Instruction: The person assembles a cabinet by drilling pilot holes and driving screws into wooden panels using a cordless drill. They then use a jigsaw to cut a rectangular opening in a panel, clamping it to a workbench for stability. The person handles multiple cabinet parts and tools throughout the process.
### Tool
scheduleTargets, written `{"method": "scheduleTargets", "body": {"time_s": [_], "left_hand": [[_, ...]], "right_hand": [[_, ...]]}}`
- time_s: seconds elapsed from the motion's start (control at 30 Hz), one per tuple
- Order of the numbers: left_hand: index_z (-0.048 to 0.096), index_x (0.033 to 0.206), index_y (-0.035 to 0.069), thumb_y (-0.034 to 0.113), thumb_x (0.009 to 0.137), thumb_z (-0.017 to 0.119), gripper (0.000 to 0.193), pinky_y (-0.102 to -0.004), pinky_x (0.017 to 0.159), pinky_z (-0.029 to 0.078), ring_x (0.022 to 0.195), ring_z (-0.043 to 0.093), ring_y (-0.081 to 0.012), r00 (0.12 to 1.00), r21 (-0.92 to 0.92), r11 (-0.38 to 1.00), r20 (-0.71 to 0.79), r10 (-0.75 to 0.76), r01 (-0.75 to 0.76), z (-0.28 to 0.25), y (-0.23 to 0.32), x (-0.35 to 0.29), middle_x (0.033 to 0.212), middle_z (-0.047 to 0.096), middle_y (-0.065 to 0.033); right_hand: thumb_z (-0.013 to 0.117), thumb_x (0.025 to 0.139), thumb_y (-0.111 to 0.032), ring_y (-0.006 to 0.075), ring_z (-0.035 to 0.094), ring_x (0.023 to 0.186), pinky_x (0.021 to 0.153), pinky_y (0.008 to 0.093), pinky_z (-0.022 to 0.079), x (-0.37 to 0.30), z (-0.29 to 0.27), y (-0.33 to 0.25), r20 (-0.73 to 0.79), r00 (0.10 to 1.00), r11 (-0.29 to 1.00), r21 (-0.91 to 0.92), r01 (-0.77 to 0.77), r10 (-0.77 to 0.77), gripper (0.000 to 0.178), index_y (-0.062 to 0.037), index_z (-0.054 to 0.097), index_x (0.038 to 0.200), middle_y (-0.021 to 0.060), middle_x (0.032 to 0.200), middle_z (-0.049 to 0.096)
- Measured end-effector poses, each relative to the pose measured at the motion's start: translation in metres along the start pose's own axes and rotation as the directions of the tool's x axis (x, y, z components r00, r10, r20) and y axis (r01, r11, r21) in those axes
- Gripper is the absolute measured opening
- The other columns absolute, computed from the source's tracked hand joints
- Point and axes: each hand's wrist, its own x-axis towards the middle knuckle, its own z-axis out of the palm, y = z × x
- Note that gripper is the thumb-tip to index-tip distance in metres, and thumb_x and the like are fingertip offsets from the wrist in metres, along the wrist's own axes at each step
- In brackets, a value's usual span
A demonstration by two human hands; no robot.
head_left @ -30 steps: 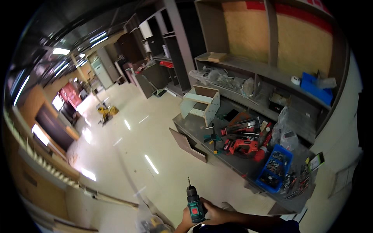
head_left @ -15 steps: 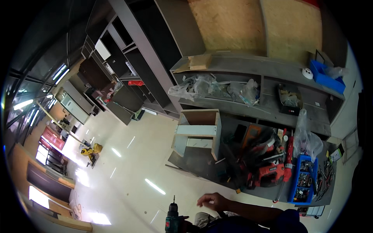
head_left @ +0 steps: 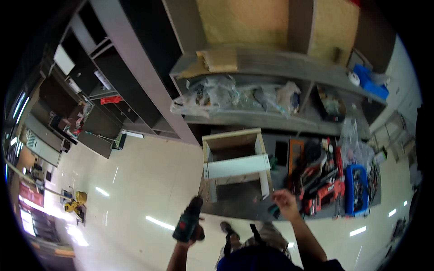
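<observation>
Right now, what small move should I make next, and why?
Probably bring the right hand left to steady the box frame, if it is free; blur hides its grasp. That hand is beside the frame's near right corner, while the left hand holds the drill with its bit near the frame's left side. The frame rests on the grey bench.

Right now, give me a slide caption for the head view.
Left hand holding a green drill, right hand near an open box frame and red tools on a grey worktop.
</observation>
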Motion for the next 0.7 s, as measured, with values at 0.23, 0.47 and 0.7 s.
{"method": "scheduleTargets", "body": {"time_s": [0.23, 0.47, 0.7], "left_hand": [[0.057, 0.126, 0.006, -0.002, 0.095, 0.056, 0.033, -0.0293, 0.067, 0.054, 0.074, 0.064, -0.0115, 0.96, 0.031, 0.997, 0.269, -0.076, 0.07, 0.006, 0.127, 0.155, 0.12, 0.067, -0.0114], [0.065, 0.115, 0.001, -0.002, 0.09, 0.063, 0.025, -0.0316, 0.063, 0.056, 0.066, 0.064, -0.0137, 0.785, 0.25, 0.914, 0.471, -0.403, 0.319, 0.101, 0.148, 0.277, 0.097, 0.07, -0.0072], [0.054, 0.126, 0.004, -0.002, 0.086, 0.061, 0.041, -0.0319, 0.062, 0.057, 0.071, 0.066, -0.0163, 0.657, 0.512, 0.775, 0.446, -0.608, 0.37, 0.168, 0.119, 0.335, 0.103, 0.069, -0.0106]], "right_hand": [[0.075, 0.083, -0.01, 0.031, 0.05, 0.133, 0.107, 0.039, 0.043, 0.041, -0.003, 0.035, -0.303, 0.921, 0.926, -0.206, -0.315, 0.246, 0.068, -0.0002, 0.042, 0.141, 0.0198, 0.14, 0.052], [0.078, 0.082, -0.023, 0.036, 0.054, 0.131, 0.104, 0.043, 0.047, 0.076, -0.013, 0.07, -0.097, 0.886, 0.852, -0.244, -0.463, 0.453, 0.091, 0.0005, 0.027, 0.154, 0.0269, 0.145, 0.048], [0.064, 0.086, -0.016, 0.0494, 0.043, 0.133, 0.112, 0.0513, 0.037, 0.088, 0.005, 0.086, 0.022, 0.93, 0.887, -0.31, -0.342, 0.366, 0.084, 0.0075, 0.019, 0.152, 0.0337, 0.148, 0.035]]}}
